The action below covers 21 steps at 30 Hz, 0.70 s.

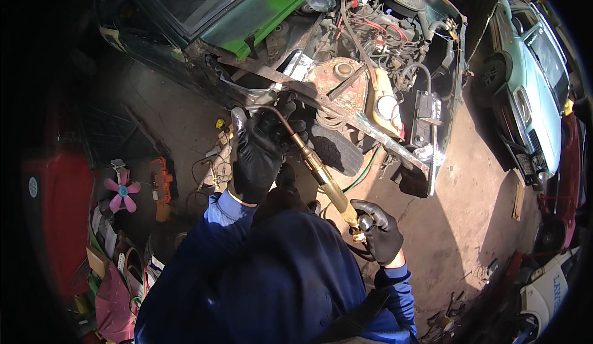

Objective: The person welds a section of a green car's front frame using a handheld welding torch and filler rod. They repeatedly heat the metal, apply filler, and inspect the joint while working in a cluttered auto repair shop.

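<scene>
Jutting from right hand (382, 236); torch (323, 176)

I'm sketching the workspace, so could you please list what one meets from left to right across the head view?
Pink fan, gloved left hand, brass torch handle, gloved right hand, black battery, light-blue car.

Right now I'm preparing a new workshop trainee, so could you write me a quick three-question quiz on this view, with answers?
1. Which hand is at the lower end of the brass torch in the picture?
2. True or false: the engine beyond the torch is exposed to view.
3. The blades of the fan at the picture's left are: A green, B pink, C orange.

Key:
1. The right hand.
2. True.
3. B.
</scene>
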Available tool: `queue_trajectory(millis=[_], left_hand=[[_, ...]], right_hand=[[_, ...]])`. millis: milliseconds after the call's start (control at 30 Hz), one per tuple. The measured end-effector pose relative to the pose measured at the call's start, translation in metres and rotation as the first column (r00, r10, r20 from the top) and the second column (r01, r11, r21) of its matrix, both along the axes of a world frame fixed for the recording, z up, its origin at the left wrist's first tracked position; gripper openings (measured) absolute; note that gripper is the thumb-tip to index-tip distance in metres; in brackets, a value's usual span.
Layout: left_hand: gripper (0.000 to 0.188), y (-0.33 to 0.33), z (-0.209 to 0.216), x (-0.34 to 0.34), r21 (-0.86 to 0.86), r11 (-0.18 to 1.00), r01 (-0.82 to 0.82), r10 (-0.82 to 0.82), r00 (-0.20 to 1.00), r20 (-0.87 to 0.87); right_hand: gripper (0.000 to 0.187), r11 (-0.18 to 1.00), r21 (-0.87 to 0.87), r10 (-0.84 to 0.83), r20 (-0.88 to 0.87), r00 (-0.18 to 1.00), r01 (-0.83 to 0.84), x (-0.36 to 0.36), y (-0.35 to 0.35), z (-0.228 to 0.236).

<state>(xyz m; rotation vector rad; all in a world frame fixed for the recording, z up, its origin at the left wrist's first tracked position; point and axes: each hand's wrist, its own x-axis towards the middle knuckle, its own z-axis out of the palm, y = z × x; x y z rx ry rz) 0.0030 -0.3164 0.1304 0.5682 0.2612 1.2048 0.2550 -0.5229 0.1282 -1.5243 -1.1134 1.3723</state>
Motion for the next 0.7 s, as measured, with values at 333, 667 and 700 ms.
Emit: queue_trajectory(millis=[333,667,700], left_hand=[[0.072,-0.045,-0.03,-0.061,-0.25,0.967,-0.052,0.017,0.99,-0.138],[0.049,-0.048,-0.088,-0.112,-0.32,0.94,-0.119,0.107,0.993,-0.053],[0.043,-0.056,-0.101,-0.118,-0.321,0.893,-0.317,0.21,0.922,-0.325]], right_hand=[[0.047,0.983,-0.16,0.062,-0.167,0.984,-0.089,-0.003,-0.032,-0.029],[0.035,0.94,-0.284,0.169,-0.098,0.981,-0.191,-0.027,-0.021,-0.031],[0.033,0.919,-0.324,0.201,-0.11,0.973,-0.226,-0.03,-0.019,-0.033]])
